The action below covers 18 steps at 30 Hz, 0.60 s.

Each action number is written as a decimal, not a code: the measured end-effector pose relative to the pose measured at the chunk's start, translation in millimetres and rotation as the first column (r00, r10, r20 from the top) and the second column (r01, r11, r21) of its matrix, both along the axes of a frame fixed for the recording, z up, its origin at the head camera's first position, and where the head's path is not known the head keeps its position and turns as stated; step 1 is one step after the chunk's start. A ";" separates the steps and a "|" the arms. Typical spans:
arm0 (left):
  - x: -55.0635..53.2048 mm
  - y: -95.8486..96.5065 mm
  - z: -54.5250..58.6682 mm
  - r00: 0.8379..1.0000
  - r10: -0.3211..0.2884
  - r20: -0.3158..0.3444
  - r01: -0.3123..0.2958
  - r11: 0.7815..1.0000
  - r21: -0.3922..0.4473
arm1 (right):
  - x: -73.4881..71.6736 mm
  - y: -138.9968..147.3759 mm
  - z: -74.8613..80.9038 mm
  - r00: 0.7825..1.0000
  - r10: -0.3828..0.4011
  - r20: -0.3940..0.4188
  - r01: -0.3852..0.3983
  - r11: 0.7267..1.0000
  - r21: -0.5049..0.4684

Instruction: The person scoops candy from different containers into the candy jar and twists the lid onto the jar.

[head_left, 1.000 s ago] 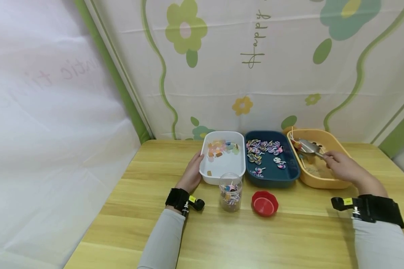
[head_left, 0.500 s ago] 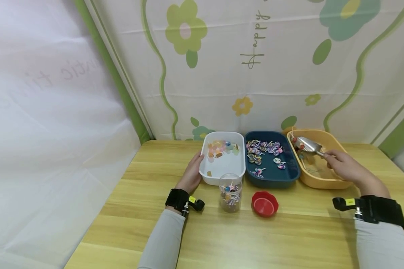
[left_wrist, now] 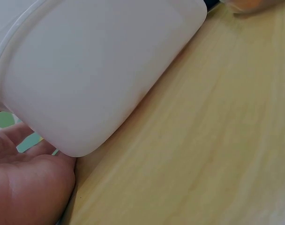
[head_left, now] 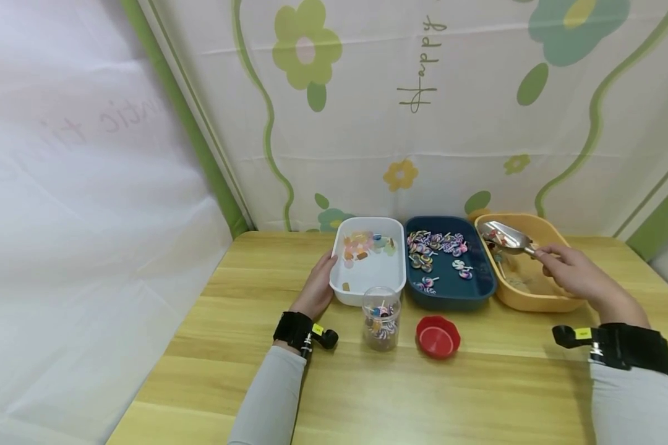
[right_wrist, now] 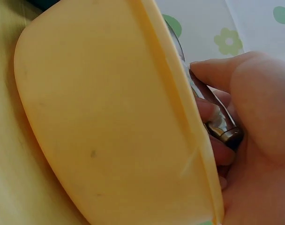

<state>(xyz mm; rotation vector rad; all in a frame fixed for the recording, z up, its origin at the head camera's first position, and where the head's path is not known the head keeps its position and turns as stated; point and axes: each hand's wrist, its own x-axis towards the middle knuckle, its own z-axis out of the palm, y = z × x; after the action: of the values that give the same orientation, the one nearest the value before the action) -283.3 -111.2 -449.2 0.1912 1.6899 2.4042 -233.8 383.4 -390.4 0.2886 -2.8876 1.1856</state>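
Note:
My right hand [head_left: 570,270] grips the handle of a metal scoop [head_left: 505,237] over the left part of the yellow tray [head_left: 540,303]. Small red and white pieces lie in the scoop's bowl. In the right wrist view, curled fingers hold the scoop handle [right_wrist: 231,136] just behind the tray's wall. My left hand [head_left: 316,289] holds the left side of a white tray [head_left: 375,281], thumb at the rim. Pale gummy-like pieces [head_left: 362,241] lie in that tray. In the left wrist view the hand [left_wrist: 32,183] is partly hidden behind the tray's wall.
Between the two trays stands a dark blue tray [head_left: 451,296] with several swirl lollipop charms [head_left: 423,244]. A clear jar [head_left: 381,334], partly filled with charms, stands in front of the white tray. Beside it lies a red scalloped lid [head_left: 438,338]. A printed curtain [head_left: 356,136] hangs behind the table.
The scoop has turned and come up a little, so its bowl and the pieces in it show more. My right hand has shifted slightly; the left hand has stayed on the white tray.

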 end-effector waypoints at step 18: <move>-1.0 1.0 0.8 1.000 0.009 0.000 -0.009 1.000 -0.015 | 2.9 -5.9 14.3 0.998 -0.063 -0.004 0.063 0.997 -0.034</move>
<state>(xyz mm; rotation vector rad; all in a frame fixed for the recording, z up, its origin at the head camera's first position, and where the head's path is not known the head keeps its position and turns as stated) -284.4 -110.2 -448.4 0.1812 1.7112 2.3973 -230.9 377.5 -376.1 0.1985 -2.8467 1.2203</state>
